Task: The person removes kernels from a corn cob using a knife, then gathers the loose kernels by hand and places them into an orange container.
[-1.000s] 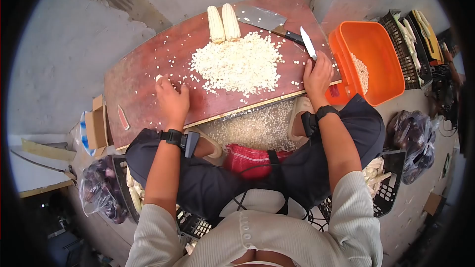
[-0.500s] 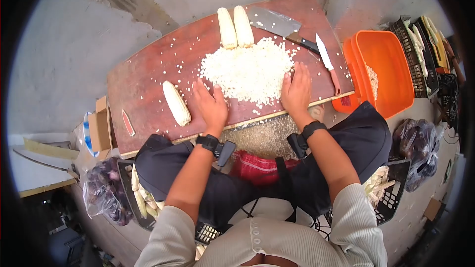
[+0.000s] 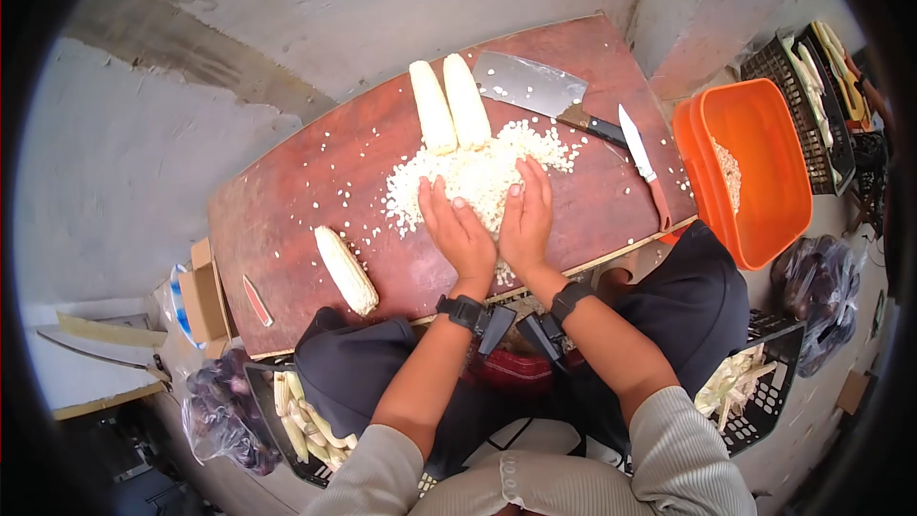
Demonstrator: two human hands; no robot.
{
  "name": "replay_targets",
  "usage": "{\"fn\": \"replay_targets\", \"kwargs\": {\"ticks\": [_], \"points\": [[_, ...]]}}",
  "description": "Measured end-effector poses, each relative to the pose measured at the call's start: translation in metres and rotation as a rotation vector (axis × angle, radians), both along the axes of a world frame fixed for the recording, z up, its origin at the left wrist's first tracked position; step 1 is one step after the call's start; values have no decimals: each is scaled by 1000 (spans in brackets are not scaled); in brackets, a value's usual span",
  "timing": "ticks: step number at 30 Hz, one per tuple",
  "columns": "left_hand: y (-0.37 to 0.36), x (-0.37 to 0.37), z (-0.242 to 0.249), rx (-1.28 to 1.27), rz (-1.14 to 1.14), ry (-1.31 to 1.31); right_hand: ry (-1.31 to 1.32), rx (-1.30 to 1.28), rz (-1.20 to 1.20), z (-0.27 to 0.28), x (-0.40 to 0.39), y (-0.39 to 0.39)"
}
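Both open hands, left hand (image 3: 460, 234) and right hand (image 3: 525, 220), lie flat, cupping the heap of loose white corn kernels (image 3: 473, 177) on the reddish-brown wooden tabletop (image 3: 315, 172), grip clamped on nothing; three whole cobs remain uncut nearby.

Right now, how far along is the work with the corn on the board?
Done: a pile of cut kernels lies on the red board, and more sit in the orange tub. The small knife and cleaver lie unused. In hand: the left hand and right hand cup the pile together. Left: three whole cobs, two behind the pile and one beside the left hand.
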State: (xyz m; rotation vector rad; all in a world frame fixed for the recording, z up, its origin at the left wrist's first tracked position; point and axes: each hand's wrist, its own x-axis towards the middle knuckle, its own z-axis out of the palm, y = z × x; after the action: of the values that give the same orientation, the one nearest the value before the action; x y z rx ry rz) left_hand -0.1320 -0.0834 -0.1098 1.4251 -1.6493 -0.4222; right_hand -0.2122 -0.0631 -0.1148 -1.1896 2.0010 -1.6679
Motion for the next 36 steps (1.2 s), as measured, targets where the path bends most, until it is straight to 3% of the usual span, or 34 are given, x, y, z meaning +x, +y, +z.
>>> {"fn": "replay_targets", "kwargs": {"ticks": [4, 11, 16, 20, 26, 32, 36], "points": [[-6, -2, 4, 75, -22, 135, -167, -47, -24, 5, 15, -9], [-19, 1, 30, 363, -39, 631, -630, -158, 45, 25, 36, -28], [-25, 0, 58, 491, -108, 1031, -780, -194, 69, 48, 39, -35], [-25, 1, 68, 469, -236, 1060, -741, -319, 36, 74, 36, -31], [-6, -49, 135, 510, -416, 1125, -660, -483, -67, 120, -10, -14], [-1, -155, 175, 600, -692, 1171, -840, -664, -254, 170, -109, 5], [7, -235, 206, 676, -896, 1174, -795, -817, -326, 201, -188, 20]]}}
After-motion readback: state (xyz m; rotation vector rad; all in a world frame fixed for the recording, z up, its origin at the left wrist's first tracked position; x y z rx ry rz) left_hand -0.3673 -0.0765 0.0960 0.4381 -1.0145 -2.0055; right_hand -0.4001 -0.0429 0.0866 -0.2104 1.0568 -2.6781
